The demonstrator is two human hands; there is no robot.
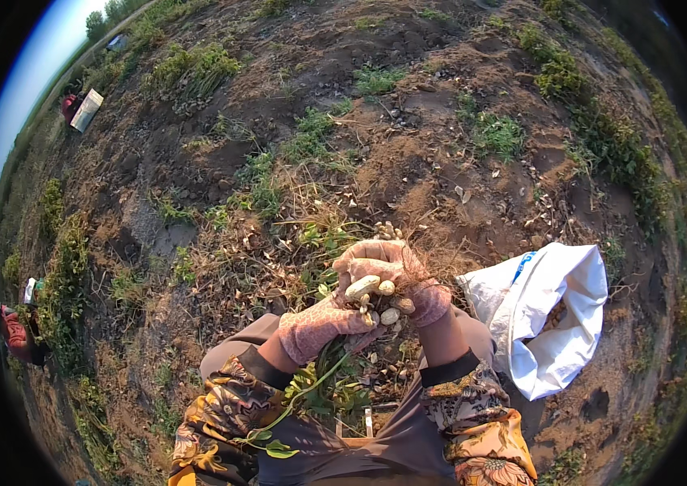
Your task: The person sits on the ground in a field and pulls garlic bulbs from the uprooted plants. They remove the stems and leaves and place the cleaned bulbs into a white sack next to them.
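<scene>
Both hands wear pinkish patterned gloves and meet in front of my knees. My left hand (325, 322) is closed around a peanut plant, whose green leafy stem (319, 386) trails below it toward my lap. My right hand (383, 264) is curled over the root end, its fingers around peanut pods. Several pale peanut pods (368, 287) show between the two hands, and a few more pods (387, 231) stick out beyond the right knuckles. Thin brown roots (441, 255) spread out to the right of that hand. The fingertips of the right hand are partly hidden.
A white woven sack (520, 316) stands with its mouth gaping by my right knee, brownish contents inside. Between my legs shows part of a wooden stool (358, 441). Plant litter (246, 261) covers the soil ahead. At far left are a person (15, 334) and leafy plants (64, 285).
</scene>
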